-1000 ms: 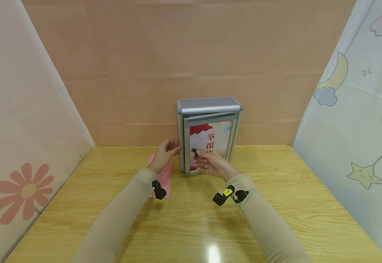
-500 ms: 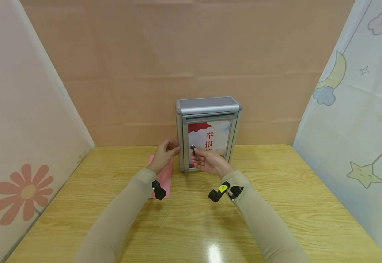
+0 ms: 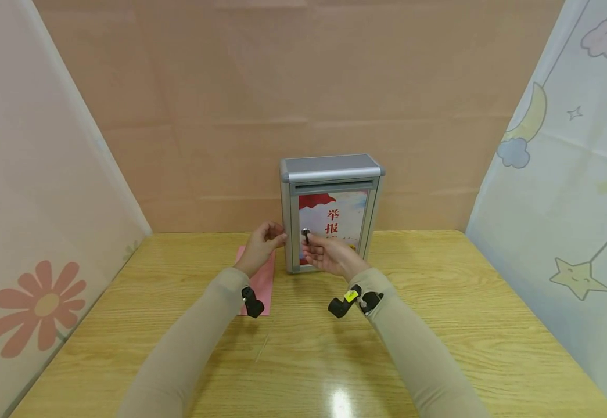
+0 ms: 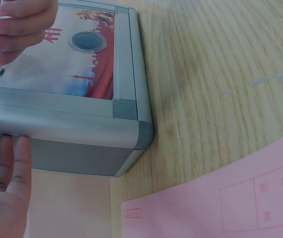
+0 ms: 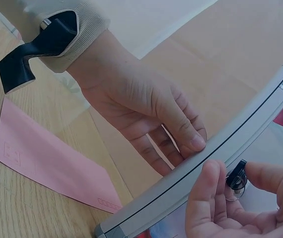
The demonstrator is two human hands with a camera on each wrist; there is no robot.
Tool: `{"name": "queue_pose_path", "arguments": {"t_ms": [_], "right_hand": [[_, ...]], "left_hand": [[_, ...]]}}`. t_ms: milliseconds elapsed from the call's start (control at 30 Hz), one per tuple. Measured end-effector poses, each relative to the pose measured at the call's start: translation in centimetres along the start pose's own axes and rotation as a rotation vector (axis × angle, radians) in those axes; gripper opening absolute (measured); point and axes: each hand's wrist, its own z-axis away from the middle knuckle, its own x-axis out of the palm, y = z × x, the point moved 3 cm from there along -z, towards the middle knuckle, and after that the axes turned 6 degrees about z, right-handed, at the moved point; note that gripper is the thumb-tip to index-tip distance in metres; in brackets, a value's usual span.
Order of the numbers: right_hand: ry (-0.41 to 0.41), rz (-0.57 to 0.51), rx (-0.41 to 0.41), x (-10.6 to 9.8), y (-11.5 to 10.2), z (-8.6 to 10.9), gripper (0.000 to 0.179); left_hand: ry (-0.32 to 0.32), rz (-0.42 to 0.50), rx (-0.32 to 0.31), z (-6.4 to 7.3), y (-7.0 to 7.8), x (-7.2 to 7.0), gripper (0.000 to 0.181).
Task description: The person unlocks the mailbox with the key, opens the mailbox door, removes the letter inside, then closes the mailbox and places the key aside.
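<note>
A grey metal locked box (image 3: 333,165) with a printed front door (image 3: 311,212) stands upright on the table, the door flush in its frame. In the right wrist view, my right hand (image 5: 250,203) pinches a black-headed key (image 5: 237,171) at the lock on the door's left side. A thin metal ring hangs by the key. My left hand (image 3: 260,248) rests against the box's left side. Its fingers (image 4: 22,158) lie fairly straight along the side wall, and the thumb touches near the front edge.
A pink envelope (image 4: 201,203) lies on the wooden table (image 3: 303,348), left of the box and partly under my left wrist. An orange-brown backdrop (image 3: 204,116) hangs behind the box. Printed cloth panels stand at the left (image 3: 47,174) and right (image 3: 570,191).
The box door, ajar a second ago, has swung flush into its frame. My right hand has moved slightly left and inward with the key. My left hand stays in place.
</note>
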Motion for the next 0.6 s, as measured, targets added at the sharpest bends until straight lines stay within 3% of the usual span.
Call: {"name": "queue_pose_path", "arguments": {"t_ms": [600], "right_hand": [[0.061,-0.015,-0.031,0.0,0.17,-0.99,0.008]], "left_hand": [[0.018,0.022,0.013,0.12,0.17,0.06,0.022]]}}
